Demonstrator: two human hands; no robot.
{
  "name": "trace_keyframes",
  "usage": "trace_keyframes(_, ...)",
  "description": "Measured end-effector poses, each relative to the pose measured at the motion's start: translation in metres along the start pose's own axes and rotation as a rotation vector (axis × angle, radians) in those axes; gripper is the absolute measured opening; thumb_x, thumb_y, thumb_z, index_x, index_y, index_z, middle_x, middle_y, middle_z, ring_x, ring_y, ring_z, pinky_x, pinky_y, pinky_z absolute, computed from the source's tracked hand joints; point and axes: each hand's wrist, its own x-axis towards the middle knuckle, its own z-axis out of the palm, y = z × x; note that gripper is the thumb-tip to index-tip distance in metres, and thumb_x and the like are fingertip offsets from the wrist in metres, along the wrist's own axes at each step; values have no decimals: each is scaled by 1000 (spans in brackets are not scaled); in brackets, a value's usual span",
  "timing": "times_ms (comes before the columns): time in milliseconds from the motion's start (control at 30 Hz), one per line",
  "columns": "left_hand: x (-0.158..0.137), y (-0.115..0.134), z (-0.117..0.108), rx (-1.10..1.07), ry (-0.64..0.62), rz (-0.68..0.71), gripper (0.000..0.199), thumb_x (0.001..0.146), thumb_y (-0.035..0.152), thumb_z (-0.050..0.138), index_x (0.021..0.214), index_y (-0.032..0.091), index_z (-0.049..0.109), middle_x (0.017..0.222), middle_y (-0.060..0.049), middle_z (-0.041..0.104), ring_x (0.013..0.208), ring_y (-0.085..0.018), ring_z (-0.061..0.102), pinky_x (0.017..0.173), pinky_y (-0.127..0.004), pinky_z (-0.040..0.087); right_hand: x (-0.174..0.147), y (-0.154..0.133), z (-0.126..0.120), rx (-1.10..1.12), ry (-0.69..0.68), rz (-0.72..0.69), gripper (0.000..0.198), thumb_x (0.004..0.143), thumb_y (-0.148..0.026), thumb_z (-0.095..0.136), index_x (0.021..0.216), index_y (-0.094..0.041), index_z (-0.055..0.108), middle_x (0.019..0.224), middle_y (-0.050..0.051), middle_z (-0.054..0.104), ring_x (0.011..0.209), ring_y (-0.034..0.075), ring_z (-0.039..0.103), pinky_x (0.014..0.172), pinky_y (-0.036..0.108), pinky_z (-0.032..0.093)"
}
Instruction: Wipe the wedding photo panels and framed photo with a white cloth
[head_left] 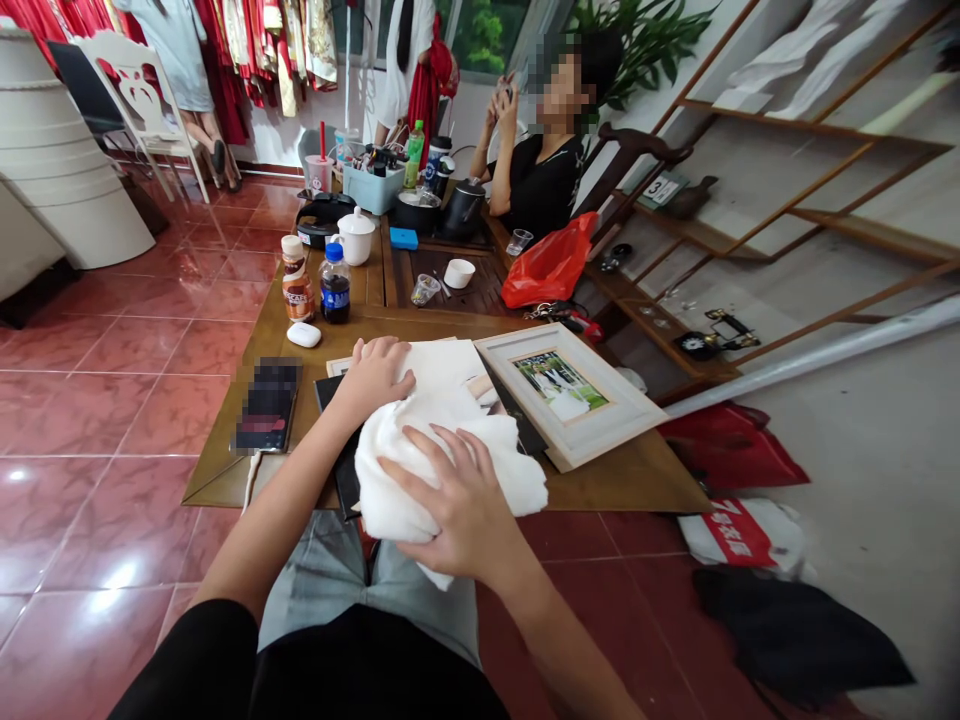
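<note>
My right hand (461,500) is curved over a bunched white cloth (517,465), gripping it with its fingers spread across the top. The cloth covers part of a framed picture or panel (439,365) with a pale surface and a dark edge, which lies at the table's near side. On the far left part of that pale surface, my left hand (379,375) lies flat with its fingers stretched out. To the right, a white picture frame (637,405) holding an outdoor photo rests tilted, overlapping the dark edge. Much of the panel is hidden beneath the cloth.
On the wooden table (217,470) are a phone (268,405) with a cable, a white earbud case (304,335), two bottles, a lidded mug (356,237) and a red plastic bag (551,265). A person (536,170) sits opposite; shelves (825,225) stand at right.
</note>
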Motion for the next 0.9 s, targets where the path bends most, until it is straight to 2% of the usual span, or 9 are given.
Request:
trace_keyframes(200, 1, -3, 1, -11, 4, 6, 47, 96, 36, 48, 140, 21, 52, 148, -13, 51, 143, -29, 41, 125, -59, 15, -4, 1, 1, 22, 6, -6, 76, 77, -59, 73, 145, -31, 56, 154, 13, 46, 135, 41, 42, 114, 61, 26)
trace_keyframes(467, 0, 0, -1, 5, -6, 6, 46, 97, 35, 47, 139, 19, 52, 148, -14, 50, 142, -30, 41, 125, -59, 16, -39, 40, -11, -46, 94, 106, 62, 82, -46, 69, 141, -27, 59, 148, 15, 49, 130, 40, 49, 107, 58, 36)
trace_keyframes(600, 0, 0, -1, 15, -13, 16, 46, 97, 35, 46, 139, 18, 52, 148, -15, 51, 142, -31, 42, 124, -61, 17, -52, 57, -14, -102, 88, 153, 60, 85, -41, 66, 142, -27, 58, 148, 15, 48, 128, 39, 50, 104, 56, 39)
trace_keyframes(733, 0, -1, -1, 16, -14, 29, 46, 97, 35, 45, 140, 18, 52, 149, -15, 51, 142, -31, 41, 124, -61, 17, -46, 68, -13, -108, 41, 151, 58, 84, -42, 66, 140, -27, 60, 148, 14, 49, 128, 38, 51, 103, 54, 39)
trace_keyframes(900, 1, -2, -1, 15, -20, 46, 44, 97, 34, 45, 138, 19, 54, 149, -15, 52, 142, -31, 41, 124, -63, 17, -16, 100, -6, -58, 9, 184, 56, 87, -47, 64, 139, -27, 61, 147, 13, 52, 131, 36, 50, 103, 52, 42)
